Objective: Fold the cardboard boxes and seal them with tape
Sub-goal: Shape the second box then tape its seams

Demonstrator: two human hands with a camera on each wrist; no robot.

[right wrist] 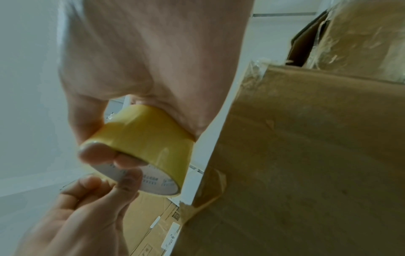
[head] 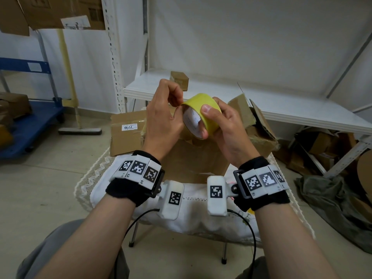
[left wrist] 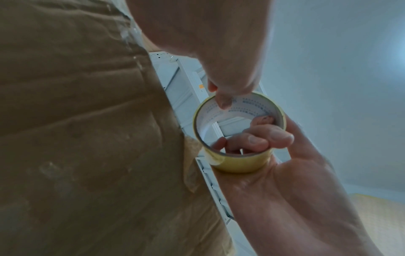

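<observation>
A yellow tape roll [head: 201, 104] with a white printed core is held in the air in front of me, above a brown cardboard box [head: 193, 158]. My right hand [head: 211, 115] grips the roll, thumb on its yellow outer face and fingers hooked through the core. My left hand [head: 177, 101] pinches the roll's upper left rim between thumb and fingertip. The left wrist view shows the roll [left wrist: 238, 162] with a left fingertip [left wrist: 222, 102] inside the rim, beside the box [left wrist: 76, 121]. In the right wrist view the roll [right wrist: 144, 136] sits under my right palm, with the box [right wrist: 306, 155] to the right.
The box stands on a small folding table with a white lace cloth [head: 141, 198]. Behind lie a flat labelled carton [head: 124, 133], a torn open box [head: 257, 125] and a white shelf board [head: 281, 105] bearing a small box [head: 179, 79]. A blue cart [head: 30, 121] stands left.
</observation>
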